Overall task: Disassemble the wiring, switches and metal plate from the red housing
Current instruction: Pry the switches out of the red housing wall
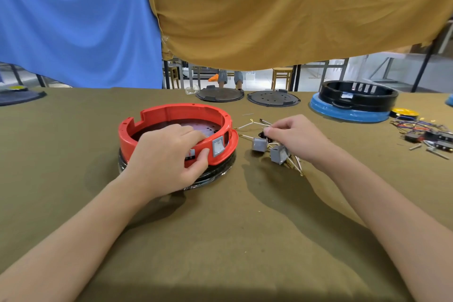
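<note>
Blue cloth (73,22) and ochre cloth (282,7) hung behind an olive-covered desk (220,240); red housing (171,115) left of centre, left hand (169,154) clamping its front wall beside a mounted switch (218,146); right hand (294,135) pinching loose wiring (247,125) above two grey switches (269,148).

far edge: two black discs (220,94) (273,98) | black housing (359,95) on blue base (348,113); blue cloth (78,22); tan cloth (282,7)

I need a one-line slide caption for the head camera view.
Left hand steadies round red plastic housing while right hand holds bundle of grey switches and wires beside it.
</note>
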{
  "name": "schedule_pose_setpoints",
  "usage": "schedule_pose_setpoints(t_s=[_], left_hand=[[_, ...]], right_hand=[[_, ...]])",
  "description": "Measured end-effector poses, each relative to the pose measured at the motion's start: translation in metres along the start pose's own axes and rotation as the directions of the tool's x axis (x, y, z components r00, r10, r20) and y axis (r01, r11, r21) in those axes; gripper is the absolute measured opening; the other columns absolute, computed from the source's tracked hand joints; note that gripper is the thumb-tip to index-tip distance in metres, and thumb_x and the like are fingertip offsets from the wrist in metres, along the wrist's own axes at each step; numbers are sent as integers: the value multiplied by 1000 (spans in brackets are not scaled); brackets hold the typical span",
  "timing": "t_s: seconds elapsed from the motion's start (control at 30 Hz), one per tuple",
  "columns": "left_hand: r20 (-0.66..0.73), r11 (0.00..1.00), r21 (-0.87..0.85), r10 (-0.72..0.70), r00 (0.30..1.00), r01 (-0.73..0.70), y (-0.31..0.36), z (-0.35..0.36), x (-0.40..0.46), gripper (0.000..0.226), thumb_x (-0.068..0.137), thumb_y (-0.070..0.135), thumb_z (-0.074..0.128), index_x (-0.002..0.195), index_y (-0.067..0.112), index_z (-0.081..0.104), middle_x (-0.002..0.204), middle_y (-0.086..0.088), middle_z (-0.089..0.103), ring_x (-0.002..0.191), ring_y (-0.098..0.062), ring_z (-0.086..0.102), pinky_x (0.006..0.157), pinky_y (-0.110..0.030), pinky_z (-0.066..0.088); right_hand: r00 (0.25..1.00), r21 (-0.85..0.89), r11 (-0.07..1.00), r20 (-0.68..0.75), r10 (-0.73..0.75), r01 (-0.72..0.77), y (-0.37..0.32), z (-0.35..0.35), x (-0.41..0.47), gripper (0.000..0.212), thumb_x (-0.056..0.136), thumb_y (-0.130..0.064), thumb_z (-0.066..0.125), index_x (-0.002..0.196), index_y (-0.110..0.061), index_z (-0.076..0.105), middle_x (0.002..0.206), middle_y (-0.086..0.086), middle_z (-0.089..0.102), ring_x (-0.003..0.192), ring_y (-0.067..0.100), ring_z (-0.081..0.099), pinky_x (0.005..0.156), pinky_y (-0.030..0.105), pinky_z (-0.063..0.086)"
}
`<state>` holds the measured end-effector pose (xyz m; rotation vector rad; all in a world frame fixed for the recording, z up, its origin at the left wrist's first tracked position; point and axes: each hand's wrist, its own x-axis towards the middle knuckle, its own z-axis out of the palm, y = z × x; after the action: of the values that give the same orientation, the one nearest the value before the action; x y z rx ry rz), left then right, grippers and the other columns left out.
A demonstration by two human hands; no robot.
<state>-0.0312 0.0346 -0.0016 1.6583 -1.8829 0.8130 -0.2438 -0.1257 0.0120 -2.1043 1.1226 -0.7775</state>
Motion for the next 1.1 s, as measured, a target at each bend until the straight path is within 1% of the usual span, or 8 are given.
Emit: schedule_pose_setpoints(t_s=[0.13, 0.33, 0.47, 0.6, 0.7, 0.83, 0.97, 1.1], left_hand=[[19, 997, 53, -50, 999, 49, 0, -1, 0, 32, 87, 41, 45, 80, 21, 69, 59, 10, 55, 56, -16, 54, 46, -20, 21], [51, 996, 25, -81, 995, 80, -2, 0, 0, 42, 89, 50, 39, 76, 22, 68, 50, 8, 54, 46, -15, 53, 41, -23, 27], [39, 987, -151, -48, 998, 53, -8, -4, -1, 40, 86, 51, 44, 89, 27, 76, 62, 9, 67, 56, -13, 61, 48, -36, 46], [57, 971, -238, 6, 998, 8, -13, -8, 0, 42, 85, 56, 50, 99, 27, 77, 70, 7, 67, 64, -15, 60, 58, -37, 49], [62, 974, -222, 64, 996, -49, -15, -7, 2, 44, 87, 56, 52, 100, 22, 76, 74, 9, 67, 67, -17, 56, 63, -35, 42], [86, 974, -220, 83, 993, -62, -18, -6, 2, 41, 88, 55, 51, 98, 21, 73, 84, 11, 62, 78, -14, 52, 74, -38, 37], [120, 966, -256, 59, 991, -26, -20, -7, 0, 36, 90, 51, 48, 100, 23, 67, 91, 11, 62, 86, -13, 56, 85, -43, 36], [140, 952, -307, 39, 989, 6, -20, -7, 0, 23, 91, 40, 55, 101, 22, 67, 93, 11, 62, 88, -10, 55, 89, -45, 38]], right_hand=[[1000, 70, 997, 1, -16, 16, -5, 0, -3, 21, 97, -24, 56, 106, -18, 74, 81, 4, 69, 52, 11, 43, 51, 27, 39], [968, 385, 903, 76, -239, 193, -17, 5, -16, 12, 86, -21, 76, 97, -21, 74, 70, -9, 66, 55, 6, 51, 50, 18, 43], [960, 528, 832, 100, -262, 172, -18, 6, -16, 10, 81, -10, 79, 91, -10, 78, 70, 2, 66, 58, 11, 47, 49, 17, 39], [946, 688, 719, 160, -282, 98, -20, 7, -17, 18, 85, 9, 65, 96, -1, 76, 86, 18, 66, 54, 11, 45, 51, 17, 40], [959, 680, 721, 96, -267, 132, -21, 7, -17, 21, 80, 7, 73, 97, -7, 71, 79, 3, 71, 63, 14, 55, 60, 22, 46], [967, 659, 723, -25, -253, 206, -19, 12, -20, 8, 85, -11, 74, 93, -10, 72, 78, 0, 70, 61, 10, 55, 62, 20, 50], [926, 507, 781, -106, -363, 364, -22, 19, -24, 8, 86, -18, 76, 92, -12, 73, 76, -5, 72, 67, 6, 64, 65, 19, 52], [920, 567, 729, -168, -354, 384, -25, 17, -25, 9, 84, -24, 76, 87, -16, 74, 73, -8, 72, 67, 1, 65, 62, 15, 51]])
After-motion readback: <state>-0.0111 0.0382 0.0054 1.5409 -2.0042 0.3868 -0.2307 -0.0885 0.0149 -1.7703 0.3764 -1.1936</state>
